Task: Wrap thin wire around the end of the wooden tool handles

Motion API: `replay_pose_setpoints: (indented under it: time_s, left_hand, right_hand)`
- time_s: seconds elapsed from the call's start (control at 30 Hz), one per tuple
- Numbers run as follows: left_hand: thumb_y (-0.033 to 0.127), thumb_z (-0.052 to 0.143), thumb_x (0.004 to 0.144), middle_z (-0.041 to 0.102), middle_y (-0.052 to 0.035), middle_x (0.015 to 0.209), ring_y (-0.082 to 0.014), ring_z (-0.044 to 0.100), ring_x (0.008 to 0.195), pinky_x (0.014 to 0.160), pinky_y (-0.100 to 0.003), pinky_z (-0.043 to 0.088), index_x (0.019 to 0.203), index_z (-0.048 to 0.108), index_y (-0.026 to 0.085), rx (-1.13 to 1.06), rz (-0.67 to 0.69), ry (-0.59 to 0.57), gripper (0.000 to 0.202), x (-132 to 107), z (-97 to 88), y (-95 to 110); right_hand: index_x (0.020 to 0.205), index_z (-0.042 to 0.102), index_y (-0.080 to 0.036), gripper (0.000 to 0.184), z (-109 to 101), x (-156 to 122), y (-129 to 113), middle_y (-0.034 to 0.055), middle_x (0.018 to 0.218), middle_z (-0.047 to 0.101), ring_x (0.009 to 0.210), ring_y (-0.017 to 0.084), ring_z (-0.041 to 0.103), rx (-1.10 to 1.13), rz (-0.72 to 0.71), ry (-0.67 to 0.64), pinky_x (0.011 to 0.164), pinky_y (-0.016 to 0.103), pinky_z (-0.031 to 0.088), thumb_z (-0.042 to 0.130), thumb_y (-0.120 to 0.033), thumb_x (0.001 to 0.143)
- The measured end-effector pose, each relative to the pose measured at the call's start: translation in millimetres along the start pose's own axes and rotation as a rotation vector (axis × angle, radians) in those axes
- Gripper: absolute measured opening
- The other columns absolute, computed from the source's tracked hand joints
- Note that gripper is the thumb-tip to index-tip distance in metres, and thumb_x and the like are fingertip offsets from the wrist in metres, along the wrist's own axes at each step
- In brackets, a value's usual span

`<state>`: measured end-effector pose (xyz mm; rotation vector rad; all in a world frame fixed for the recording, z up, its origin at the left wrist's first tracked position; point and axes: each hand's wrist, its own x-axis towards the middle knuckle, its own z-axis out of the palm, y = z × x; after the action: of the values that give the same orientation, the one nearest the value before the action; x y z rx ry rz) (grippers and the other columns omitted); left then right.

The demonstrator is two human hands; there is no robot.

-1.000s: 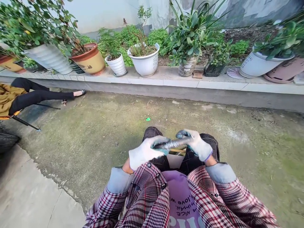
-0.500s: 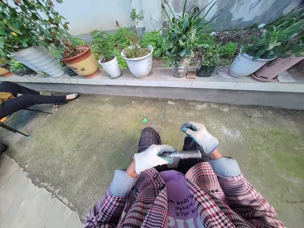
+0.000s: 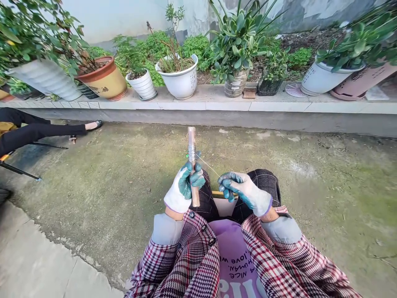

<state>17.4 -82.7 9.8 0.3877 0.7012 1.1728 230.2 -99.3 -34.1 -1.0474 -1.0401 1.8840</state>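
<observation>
My left hand point(image 3: 180, 188), in a white glove with a blue-green palm, is closed round a short wooden stick point(image 3: 195, 198) held nearly upright above my knee. Shiny thin wire point(image 3: 191, 152) is wound in several turns about the stick's upper half, above my fingers. From these turns a loose strand runs down and right to my right hand point(image 3: 245, 191), gloved the same way. The right fingers are pinched together on that strand; its very end is hidden in them.
Ahead, a low tiled ledge point(image 3: 180, 105) bears several potted plants, among them a white pot point(image 3: 181, 82) and a yellow pot point(image 3: 107, 85). At far left, another person's outstretched leg point(image 3: 46, 131) and dark chair legs point(image 3: 21, 170) reach over the concrete ground point(image 3: 124, 165).
The stick has swung from lying level to nearly upright in my left hand, which has moved slightly up. My right hand came down and left; the wire strand now shows between both hands.
</observation>
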Motion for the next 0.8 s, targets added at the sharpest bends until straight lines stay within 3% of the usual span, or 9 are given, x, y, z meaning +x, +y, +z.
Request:
replay_pose_setpoints:
  time_s: [0.13, 0.33, 0.5, 0.7, 0.8]
  left_hand:
    - [0.031, 0.081, 0.079, 0.041, 0.0076, 0.067, -0.0005, 0.021, 0.043, 0.036, -0.012, 0.026, 0.112, 0.066, 0.020, -0.054, 0.082, -0.172, 0.038, -16, 11.4, 19]
    - [0.033, 0.081, 0.081, 0.042, 0.0077, 0.066, -0.0007, 0.024, 0.041, 0.034, -0.012, 0.027, 0.108, 0.068, 0.020, 0.006, 0.235, -0.187, 0.033, -27, 10.9, 40]
    - [0.032, 0.084, 0.079, 0.045, 0.0087, 0.065, -0.0003, 0.028, 0.040, 0.036, -0.009, 0.033, 0.106, 0.068, 0.021, 0.004, 0.298, -0.152, 0.033, -32, 7.4, 47]
    - [0.028, 0.080, 0.084, 0.051, 0.0091, 0.068, 0.0008, 0.036, 0.039, 0.032, -0.007, 0.029, 0.114, 0.065, 0.018, -0.103, 0.305, -0.296, 0.034, -41, 3.8, 54]
    - [0.026, 0.077, 0.087, 0.054, 0.0087, 0.069, 0.0006, 0.044, 0.042, 0.033, -0.006, 0.031, 0.118, 0.062, 0.019, -0.156, 0.297, -0.339, 0.035, -45, 1.2, 55]
  right_hand:
    - [0.111, 0.071, -0.017, 0.045, -1, -1, 4, 0.0086, 0.095, 0.076, 0.077, 0.017, 0.071, 0.189, 0.018, -0.125, 0.072, 0.031, 0.059, 0.082, -0.045, 0.078]
    - [0.100, 0.074, -0.015, 0.036, 6, -8, -3, 0.0064, 0.081, 0.075, 0.059, 0.012, 0.064, 0.045, -0.060, -0.158, 0.060, 0.025, 0.054, 0.070, -0.050, 0.089]
    - [0.098, 0.075, -0.016, 0.028, 12, -14, -17, 0.0034, 0.075, 0.074, 0.056, 0.012, 0.062, -0.101, -0.040, -0.143, 0.056, 0.024, 0.053, 0.071, -0.042, 0.087]
    - [0.098, 0.075, -0.022, 0.012, 29, -34, -35, 0.0015, 0.098, 0.078, 0.090, 0.018, 0.072, -0.493, -0.335, 0.018, 0.085, 0.029, 0.055, 0.068, -0.026, 0.089]
    - [0.102, 0.074, -0.024, 0.014, 35, -42, -39, 0.0003, 0.100, 0.077, 0.090, 0.017, 0.072, -0.657, -0.486, 0.067, 0.084, 0.027, 0.054, 0.067, -0.021, 0.090]
